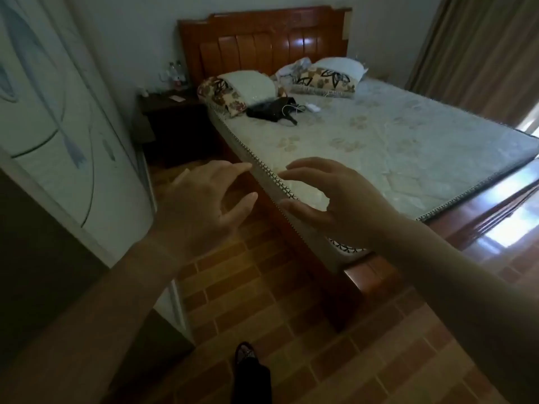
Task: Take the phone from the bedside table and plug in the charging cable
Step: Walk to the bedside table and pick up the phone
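A dark wooden bedside table stands far off, left of the bed's head. On its top lies a flat pinkish object, possibly the phone; it is too small to tell. A white charger with its cable lies on the mattress beside a black bag. My left hand and my right hand are raised in front of me near the bed's foot corner, fingers spread, both holding nothing and far from the table.
A bed with a green mattress, wooden headboard and patterned pillows fills the right. A white wardrobe stands at the left. A narrow brick-patterned floor aisle runs between them. Bottles stand on the table's back. Curtains hang at far right.
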A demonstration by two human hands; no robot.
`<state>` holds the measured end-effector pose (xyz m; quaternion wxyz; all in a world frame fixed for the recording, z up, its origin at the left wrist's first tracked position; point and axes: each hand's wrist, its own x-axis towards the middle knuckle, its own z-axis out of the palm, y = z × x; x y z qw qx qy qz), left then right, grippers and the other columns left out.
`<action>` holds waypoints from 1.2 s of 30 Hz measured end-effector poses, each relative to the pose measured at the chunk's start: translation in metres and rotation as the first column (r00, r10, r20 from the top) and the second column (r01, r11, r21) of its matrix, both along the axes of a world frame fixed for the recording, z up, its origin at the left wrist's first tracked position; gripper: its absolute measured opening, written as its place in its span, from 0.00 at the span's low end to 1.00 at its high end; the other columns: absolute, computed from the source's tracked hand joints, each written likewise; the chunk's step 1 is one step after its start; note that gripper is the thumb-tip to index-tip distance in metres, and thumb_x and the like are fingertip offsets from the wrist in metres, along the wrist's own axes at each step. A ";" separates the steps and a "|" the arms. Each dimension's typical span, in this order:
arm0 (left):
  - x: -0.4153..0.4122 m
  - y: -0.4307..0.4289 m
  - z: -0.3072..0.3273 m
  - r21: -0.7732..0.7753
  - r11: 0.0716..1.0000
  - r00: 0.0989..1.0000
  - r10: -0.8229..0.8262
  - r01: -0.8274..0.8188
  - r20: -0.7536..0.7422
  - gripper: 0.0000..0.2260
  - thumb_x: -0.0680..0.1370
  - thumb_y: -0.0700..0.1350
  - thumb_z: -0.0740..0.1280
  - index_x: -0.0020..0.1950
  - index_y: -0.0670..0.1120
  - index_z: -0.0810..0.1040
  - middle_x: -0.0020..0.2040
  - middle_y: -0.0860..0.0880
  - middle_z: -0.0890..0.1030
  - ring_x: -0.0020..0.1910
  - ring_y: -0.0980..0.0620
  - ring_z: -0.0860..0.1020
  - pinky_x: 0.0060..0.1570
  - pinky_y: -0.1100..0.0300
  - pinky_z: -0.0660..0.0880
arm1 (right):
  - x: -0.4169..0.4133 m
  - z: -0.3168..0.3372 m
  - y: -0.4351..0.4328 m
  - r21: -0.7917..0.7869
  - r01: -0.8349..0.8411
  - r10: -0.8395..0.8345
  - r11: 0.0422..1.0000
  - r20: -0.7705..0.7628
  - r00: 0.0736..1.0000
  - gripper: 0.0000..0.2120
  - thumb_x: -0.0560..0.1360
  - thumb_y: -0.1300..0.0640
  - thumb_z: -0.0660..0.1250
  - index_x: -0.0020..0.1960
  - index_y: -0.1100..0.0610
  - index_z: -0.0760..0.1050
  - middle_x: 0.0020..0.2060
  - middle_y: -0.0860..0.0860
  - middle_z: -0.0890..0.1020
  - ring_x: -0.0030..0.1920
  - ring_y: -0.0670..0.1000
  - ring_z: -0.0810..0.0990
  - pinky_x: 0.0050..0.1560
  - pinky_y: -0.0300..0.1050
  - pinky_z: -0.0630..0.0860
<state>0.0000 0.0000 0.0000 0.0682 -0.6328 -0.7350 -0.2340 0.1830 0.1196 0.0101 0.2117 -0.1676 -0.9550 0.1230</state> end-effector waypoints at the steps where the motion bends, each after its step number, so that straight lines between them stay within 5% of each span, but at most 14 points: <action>1: -0.010 0.011 -0.004 -0.004 1.000 1.000 0.006 -0.006 0.023 0.24 0.75 0.61 0.54 0.67 0.53 0.67 0.61 0.48 0.75 0.58 0.50 0.73 0.58 0.43 0.70 | -0.011 -0.006 0.011 -0.007 -0.008 0.008 1.000 -0.011 1.000 0.24 0.74 0.39 0.57 0.64 0.50 0.72 0.63 0.51 0.76 0.62 0.51 0.73 0.58 0.45 0.71; 18: -0.203 0.209 -0.044 -0.112 0.989 0.977 0.114 -0.094 0.180 0.22 0.75 0.59 0.55 0.66 0.54 0.68 0.63 0.50 0.74 0.61 0.50 0.72 0.59 0.40 0.70 | -0.218 -0.046 0.216 -0.116 0.007 0.000 0.993 0.061 0.998 0.21 0.75 0.40 0.60 0.64 0.49 0.72 0.63 0.49 0.75 0.63 0.47 0.71 0.59 0.36 0.62; 36: -0.382 0.475 -0.077 -0.226 0.942 0.926 0.299 -0.248 0.232 0.20 0.77 0.60 0.55 0.67 0.56 0.67 0.66 0.52 0.72 0.64 0.53 0.69 0.62 0.43 0.70 | -0.423 -0.076 0.506 -0.230 -0.111 0.141 0.967 0.119 0.983 0.25 0.74 0.37 0.58 0.66 0.48 0.70 0.65 0.49 0.74 0.63 0.47 0.70 0.60 0.39 0.65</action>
